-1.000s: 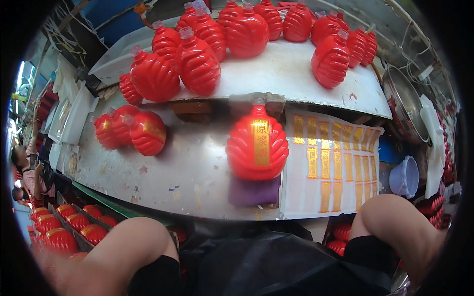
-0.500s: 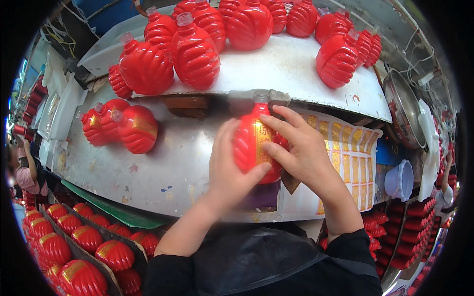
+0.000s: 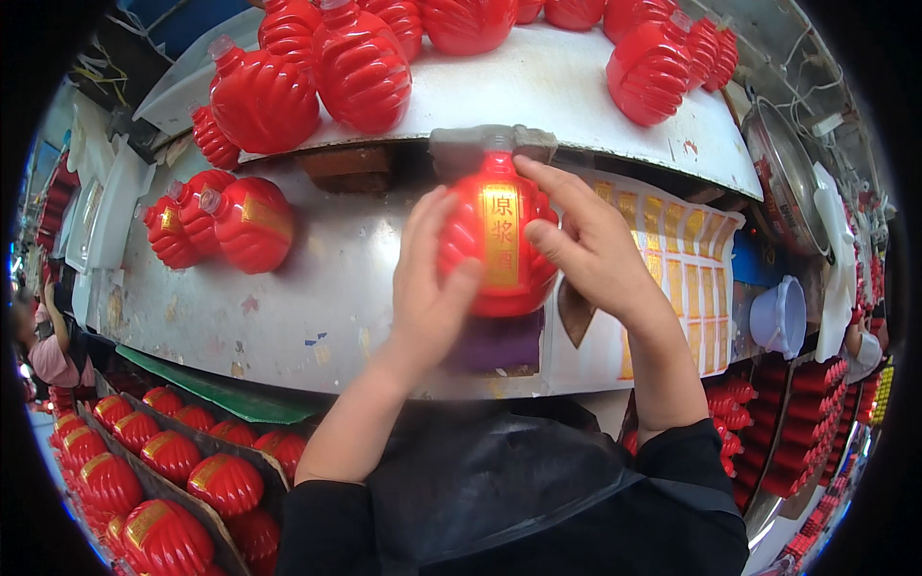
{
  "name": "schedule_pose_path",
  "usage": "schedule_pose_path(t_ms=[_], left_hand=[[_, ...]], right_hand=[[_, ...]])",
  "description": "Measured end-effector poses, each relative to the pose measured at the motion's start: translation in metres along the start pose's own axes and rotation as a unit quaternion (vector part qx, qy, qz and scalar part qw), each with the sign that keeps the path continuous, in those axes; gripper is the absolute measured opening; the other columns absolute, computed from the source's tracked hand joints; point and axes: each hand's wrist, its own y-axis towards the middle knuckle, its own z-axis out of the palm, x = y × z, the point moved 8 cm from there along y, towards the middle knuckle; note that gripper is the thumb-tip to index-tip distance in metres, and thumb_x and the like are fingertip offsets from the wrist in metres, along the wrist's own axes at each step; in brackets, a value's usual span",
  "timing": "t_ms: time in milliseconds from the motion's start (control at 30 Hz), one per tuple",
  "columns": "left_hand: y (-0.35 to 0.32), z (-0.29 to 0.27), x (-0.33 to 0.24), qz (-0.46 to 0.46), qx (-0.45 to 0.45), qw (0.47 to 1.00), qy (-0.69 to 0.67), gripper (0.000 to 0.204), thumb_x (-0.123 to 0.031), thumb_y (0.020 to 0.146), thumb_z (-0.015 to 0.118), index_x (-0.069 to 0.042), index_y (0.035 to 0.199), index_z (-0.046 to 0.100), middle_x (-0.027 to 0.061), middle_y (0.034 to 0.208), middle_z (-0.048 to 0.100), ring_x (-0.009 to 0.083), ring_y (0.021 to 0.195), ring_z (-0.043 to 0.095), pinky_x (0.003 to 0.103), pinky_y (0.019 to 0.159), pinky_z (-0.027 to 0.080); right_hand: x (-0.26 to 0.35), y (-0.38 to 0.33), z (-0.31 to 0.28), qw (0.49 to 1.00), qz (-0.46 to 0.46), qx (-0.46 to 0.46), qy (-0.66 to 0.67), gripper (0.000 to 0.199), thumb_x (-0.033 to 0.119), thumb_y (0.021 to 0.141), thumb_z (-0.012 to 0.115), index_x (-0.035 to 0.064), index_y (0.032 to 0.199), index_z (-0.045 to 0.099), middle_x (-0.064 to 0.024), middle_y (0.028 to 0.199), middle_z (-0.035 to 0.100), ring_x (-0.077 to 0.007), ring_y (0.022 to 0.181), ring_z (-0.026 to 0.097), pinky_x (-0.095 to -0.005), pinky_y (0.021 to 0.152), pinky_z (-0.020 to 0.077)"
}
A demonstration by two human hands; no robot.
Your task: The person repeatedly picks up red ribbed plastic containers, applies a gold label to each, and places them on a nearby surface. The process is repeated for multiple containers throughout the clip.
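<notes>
Head view: a red bottle [image 3: 473, 230] lies between the two hands, neck pointing away from the person, a gold label [image 3: 499, 237] facing up. The left hand [image 3: 423, 298] is spread wide along the bottle's left flank, thumb apart from the fingers; blur hides how firmly it presses. The right hand [image 3: 600, 259] arches over the right flank, forefinger reaching toward the shoulder and thumb near the label's edge. A brown pointed piece [image 3: 576, 315] shows just under the right palm; whether that hand grips it, I cannot tell. Beyond the fingertips, the clear neck [image 3: 497, 142] overlaps a grey block [image 3: 451, 149]; nearer than the bottle is a purple cloth [image 3: 499, 348].

The glossy shell looks stiff and likely slippery, its ridges probably giving some purchase. Weight and brittleness are uncertain. Cupping both ribbed flanks seems safest, with pressure off the label; the narrow neck looks a poorer hold.
</notes>
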Motion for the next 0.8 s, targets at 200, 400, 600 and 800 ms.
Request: schedule_pose_path(t_ms=[200,400,600,800], left_hand=[[0.013,-0.005,-0.031,0.142,0.06,0.979,0.13,0.051,-0.028,0.101,0.056,-0.009,0.148,0.059,0.0237,0.161,0.039,0.0435,0.148,0.037,0.047,0.123,0.03],[0.022,0.012,-0.039,0.146,0.111,0.953,0.242,0.05,-0.018,0.088,0.067,-0.018,0.138,0.07,0.022,0.155,0.044,0.0441,0.143,0.041,0.051,0.121,0.033],[0.02,0.014,-0.043,0.167,0.102,0.95,0.244,0.051,-0.017,0.087,0.068,-0.018,0.138,0.07,0.0216,0.154,0.046,0.045,0.142,0.042,0.051,0.121,0.034],[0.02,-0.004,-0.017,0.046,0.075,0.996,0.015,0.054,-0.02,0.098,0.06,-0.005,0.149,0.056,0.0223,0.162,0.04,0.0398,0.151,0.038,0.047,0.124,0.03]], right_hand=[[-0.032,-0.042,0.017,0.966,0.195,0.05,0.165,0.085,0.036,0.093,0.074,0.0015,0.162,0.037,-0.0238,0.148,0.058,-0.0152,0.089,0.062,-0.0306,0.086,0.0518],[-0.017,-0.042,0.022,0.994,0.092,-0.022,0.051,0.093,0.036,0.088,0.078,0.0001,0.162,0.034,-0.0303,0.154,0.05,-0.0432,0.141,0.053,-0.0446,0.114,0.045],[-0.024,-0.043,0.023,0.988,0.123,-0.008,0.096,0.092,0.035,0.088,0.077,0.0006,0.162,0.035,-0.0297,0.155,0.049,-0.0428,0.141,0.053,-0.0446,0.115,0.0442],[-0.034,-0.045,0.026,0.964,0.158,-0.014,0.216,0.087,0.032,0.092,0.074,0.0018,0.163,0.035,-0.0264,0.153,0.05,-0.0344,0.13,0.055,-0.0389,0.107,0.045]])
